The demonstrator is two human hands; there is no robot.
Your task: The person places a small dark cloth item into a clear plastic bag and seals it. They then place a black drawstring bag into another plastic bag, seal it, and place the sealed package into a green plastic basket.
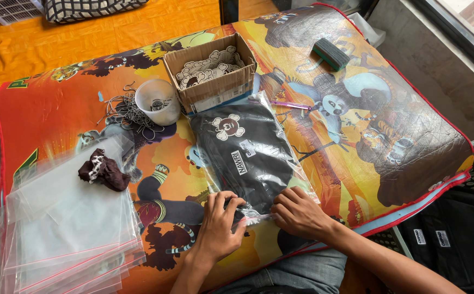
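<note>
Seen from above: a clear plastic bag with a folded black garment inside (245, 155), lying flat in the middle of a colourful cartoon-printed table cover (57, 114), long side running away from the body. On top of the garment, a small white skull-shaped tag (226, 126) and a little white label. At the near, open end of this bag, both hands close together. Left hand (219, 222) curled, fingers bent and pressing on the bag's edge, thumb side pinching the plastic strip. Right hand (298, 212) half closed, fingertips down on the same edge, touching the plastic just beside the left hand. Behind the bag, touching its far end, an open brown cardboard box (215, 87) full of white and black cut-out tags. Just left of the box, a white plastic cup (158, 102) with small metal parts inside, and beside it a loose pile of thin metal ball chains (127, 113). At the left edge, a stack of empty clear bags with red seal strips (68, 234), and on it a crumpled dark brown cloth (104, 170). Far right on the cover, well apart from the hands, a dark green rectangular block (330, 53); nearer the bag, a thin pink pen (291, 105).
</note>
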